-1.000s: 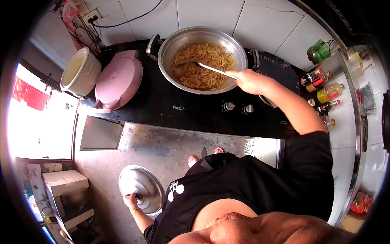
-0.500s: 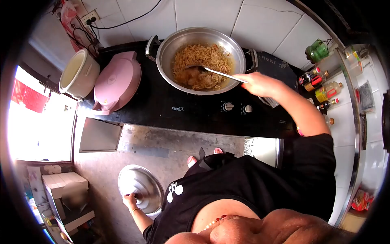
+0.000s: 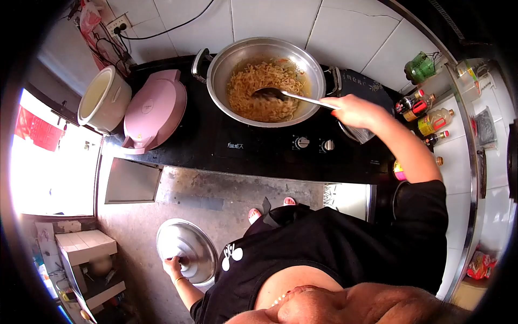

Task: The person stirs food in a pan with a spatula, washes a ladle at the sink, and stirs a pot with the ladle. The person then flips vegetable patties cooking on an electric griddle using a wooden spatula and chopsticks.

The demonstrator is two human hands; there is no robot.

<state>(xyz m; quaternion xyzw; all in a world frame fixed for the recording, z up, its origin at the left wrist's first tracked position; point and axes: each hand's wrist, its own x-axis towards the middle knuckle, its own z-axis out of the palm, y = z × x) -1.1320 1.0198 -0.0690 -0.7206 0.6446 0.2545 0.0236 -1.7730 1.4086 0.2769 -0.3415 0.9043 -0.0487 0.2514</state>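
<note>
My right hand [image 3: 353, 110] is closed round the handle of a metal ladle [image 3: 307, 99]. The ladle's bowl rests among brown noodles [image 3: 259, 81] in a wide silver pan [image 3: 216, 92] on the black stove [image 3: 216, 156]. Down at the lower left, my left hand [image 3: 172, 266] grips the dark knob of a round metal lid [image 3: 189, 237], held over the floor beside my body.
A pink round appliance [image 3: 154, 110] and a cream pot [image 3: 105, 100] stand left of the pan. Several bottles [image 3: 436, 122] line the right side, below a green container [image 3: 420, 68]. An open-fronted cabinet [image 3: 86, 245] is at lower left.
The ladle has moved within the noodles, its bowl now further right than a second ago. My right hand has shifted right and slightly down. My left hand and the lid have hardly moved.
</note>
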